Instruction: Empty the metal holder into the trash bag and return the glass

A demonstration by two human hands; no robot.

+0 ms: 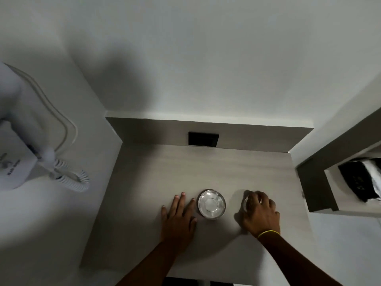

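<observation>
Metal holder (211,204) sitting upright on the grey wood-look counter (165,172), near the front edge, seen straight down so mostly just a shiny round rim and a pale disc at the bottom. Flanked by both hands. Left hand (179,217) lying flat on the counter just to the holder's left, fingers (179,201) stretched out and slightly spread, gripping nothing, index fingertip right up by the holder's rim, hard to say if actually touching. Glass (246,203) on the holder's other side, standing on the counter close by but apart from it, mostly hidden under the right hand (260,214). Right-hand fingers curled down over the top and around the sides of the glass, so clamped on it from above, only a sliver of clear rim peeking out on the left. Thin yellow band (268,233) on that wrist. Further out: black wall plate (203,138) on the backsplash, white wall-mounted hair dryer (18,153) with coiled cord (72,178) off to the left, recessed niche at right holding a dark box (354,178).
</observation>
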